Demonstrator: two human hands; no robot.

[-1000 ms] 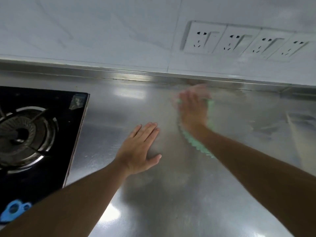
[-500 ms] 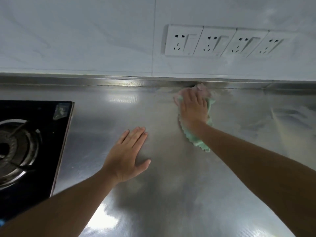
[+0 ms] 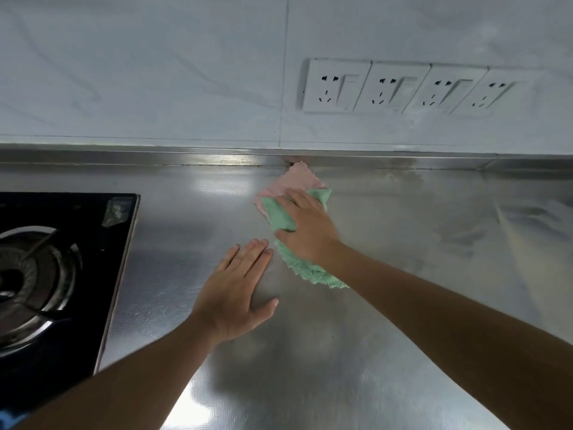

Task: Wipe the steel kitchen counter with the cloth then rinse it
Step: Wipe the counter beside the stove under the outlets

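Right hand (image 3: 305, 231), fingers flat, pressing cloth (image 3: 280, 212): drawn back from rear edge of bench (image 3: 403, 274). Left hand (image 3: 235, 290): open, flat on bench. Wiping continues; rinse pending.

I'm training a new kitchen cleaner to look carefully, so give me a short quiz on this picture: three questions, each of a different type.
1. True or false: the left hand lies flat on the brushed steel counter, holding nothing.
2. Which presses the green-and-pink fleecy cloth onto the counter? A the left hand; B the right hand; C both hands.
3. Fill in: the white wall sockets above the counter number ___.
Key: 1 true; 2 B; 3 four.
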